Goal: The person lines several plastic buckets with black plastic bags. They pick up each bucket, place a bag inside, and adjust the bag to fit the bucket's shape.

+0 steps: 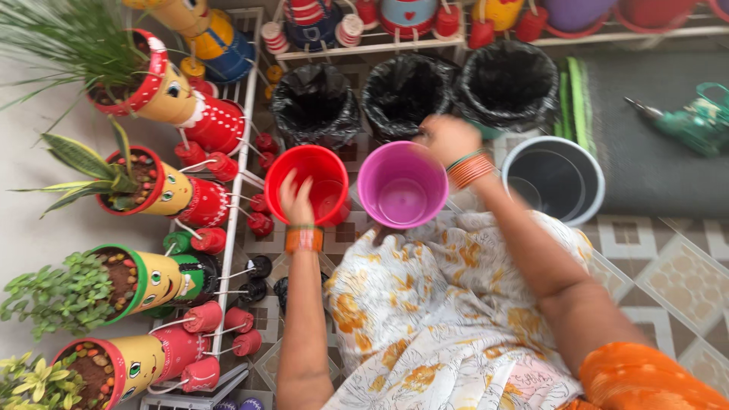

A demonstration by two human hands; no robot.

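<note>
Head view, looking down over the person's lap. The left hand (pixel 296 199) reaches forward with the forearm nearly straight, an orange bangle at the wrist; its fingers close over the near rim of the red pot (pixel 311 184), which stands on the tiled floor (pixel 668 273). The right arm extends diagonally from the lower right, bent slightly at the elbow, orange and green bangles at the wrist. The right hand (pixel 446 138) is blurred; it sits at the far rim of the purple pot (pixel 402 184), and whether its fingers grip that rim cannot be told. The two hands are apart, one at each pot. The purple pot stands just beside the red pot, on its right, both just beyond the person's knees. A grey pot (pixel 553 179) stands further right. Three black bags (pixel 410 95) stand open behind the pots. At left, painted doll-shaped planters (pixel 163 190) with green plants lie on a white rack (pixel 235 182).
</note>
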